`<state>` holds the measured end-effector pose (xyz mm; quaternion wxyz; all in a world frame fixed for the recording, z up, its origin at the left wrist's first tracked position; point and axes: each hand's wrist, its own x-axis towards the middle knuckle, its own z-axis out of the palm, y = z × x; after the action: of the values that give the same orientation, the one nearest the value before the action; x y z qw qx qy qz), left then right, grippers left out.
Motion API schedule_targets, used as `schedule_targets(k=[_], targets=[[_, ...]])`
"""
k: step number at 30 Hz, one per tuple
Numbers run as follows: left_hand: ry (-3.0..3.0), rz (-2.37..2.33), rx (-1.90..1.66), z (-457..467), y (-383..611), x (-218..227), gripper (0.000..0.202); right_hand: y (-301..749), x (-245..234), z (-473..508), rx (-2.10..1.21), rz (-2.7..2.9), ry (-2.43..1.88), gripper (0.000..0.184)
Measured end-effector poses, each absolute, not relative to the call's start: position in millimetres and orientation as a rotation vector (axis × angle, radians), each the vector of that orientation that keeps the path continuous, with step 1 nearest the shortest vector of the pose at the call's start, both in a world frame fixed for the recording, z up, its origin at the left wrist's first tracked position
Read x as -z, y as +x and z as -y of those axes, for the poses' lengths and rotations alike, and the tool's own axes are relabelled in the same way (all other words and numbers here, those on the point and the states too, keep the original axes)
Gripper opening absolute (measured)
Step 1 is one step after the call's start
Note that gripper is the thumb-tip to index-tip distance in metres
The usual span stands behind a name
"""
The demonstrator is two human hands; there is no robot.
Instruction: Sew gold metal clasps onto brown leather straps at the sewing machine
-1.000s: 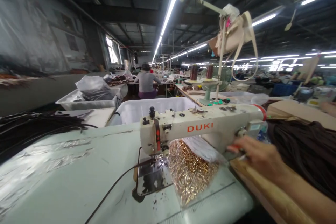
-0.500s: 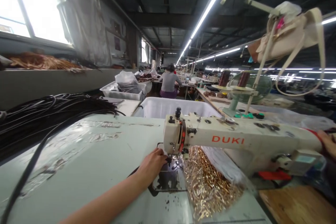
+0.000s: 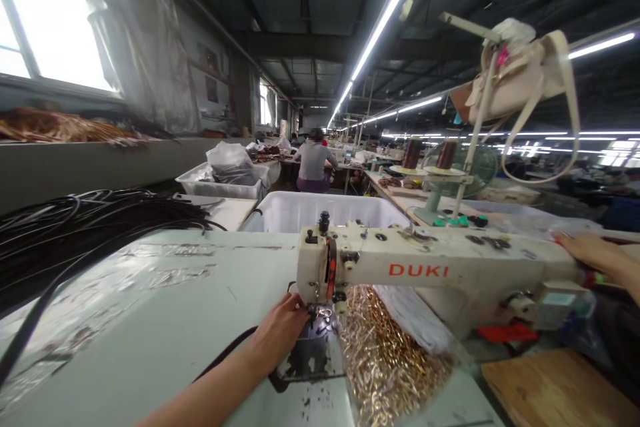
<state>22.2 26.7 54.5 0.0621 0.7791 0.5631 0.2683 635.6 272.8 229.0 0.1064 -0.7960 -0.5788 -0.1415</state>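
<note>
My left hand (image 3: pixel 283 321) is beside the needle area of a white sewing machine (image 3: pixel 370 257). Its fingers are pinched together on a black strap (image 3: pixel 227 349) close to the presser foot (image 3: pixel 314 310). Part of the strap runs out behind my wrist; the end under the fingers is hidden. At the machine's far right end, my right hand (image 3: pixel 593 252) curls over the handwheel, which it mostly covers. A small metal piece glints under the needle light, too small to name.
A clear bag of gold metal hardware (image 3: pixel 390 360) lies under the machine arm. Black straps (image 3: pixel 100 220) are heaped at left. Behind the machine stands a white bin (image 3: pixel 330 208). A wooden board (image 3: pixel 560 387) lies at lower right. A person (image 3: pixel 315 163) sits farther ahead.
The view has turned slightly right, so everything sits farther left. My right hand has come further over the machine's end. The left hand stays by the needle.
</note>
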Motion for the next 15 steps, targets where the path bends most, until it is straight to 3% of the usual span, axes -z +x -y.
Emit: schedule_targets(k=[7, 15], targets=[[2.335, -1.783, -0.878, -30.5, 22.6, -40.3, 0.026, 640.8, -213.7, -266.7, 0.233, 1.616, -2.450, 0.063], [2.335, -1.849, -0.836, -36.7, 22.6, -37.6, 0.017, 647.1, -206.9, -264.9, 0.344, 1.601, -2.304, 0.036]])
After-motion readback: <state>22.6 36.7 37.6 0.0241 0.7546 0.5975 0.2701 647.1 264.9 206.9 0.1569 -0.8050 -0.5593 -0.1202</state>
